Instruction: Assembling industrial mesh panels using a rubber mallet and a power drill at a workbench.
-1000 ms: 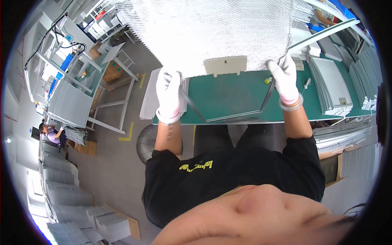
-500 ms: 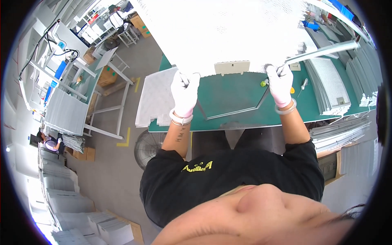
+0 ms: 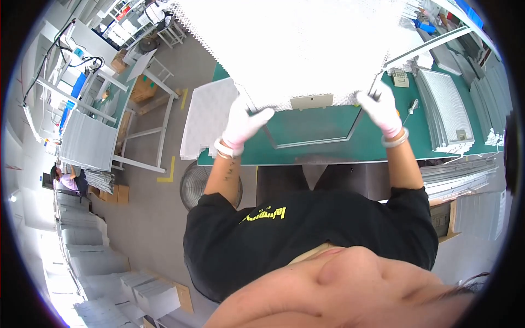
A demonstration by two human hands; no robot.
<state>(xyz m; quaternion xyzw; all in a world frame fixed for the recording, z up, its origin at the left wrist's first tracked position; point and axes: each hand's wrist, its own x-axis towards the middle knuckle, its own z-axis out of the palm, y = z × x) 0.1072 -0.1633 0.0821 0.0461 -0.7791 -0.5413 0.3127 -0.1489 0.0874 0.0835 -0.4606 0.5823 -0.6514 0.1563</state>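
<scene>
A bright white mesh panel slants up in front of me, its surface washed out by light. At its near edge sits a beige rectangular plate. My left hand, in a white glove, grips the panel's left side near the corner, thumb pointing inward. My right hand, also gloved, holds the right side with its thumb on the face and its fingers partly hidden. Below the panel's near edge, a thin grey metal frame shows over the green tabletop; its far part is hidden.
On the green table, a stack of mesh panels stands at right, and white sheets lie at left. A metal bar slants across the upper right. A floor fan stands beside the table; people work farther off.
The panel's near edge and its beige plate have come slightly toward me. My hands have moved a little farther apart, and both thumbs now stretch inward over the panel's edge.
</scene>
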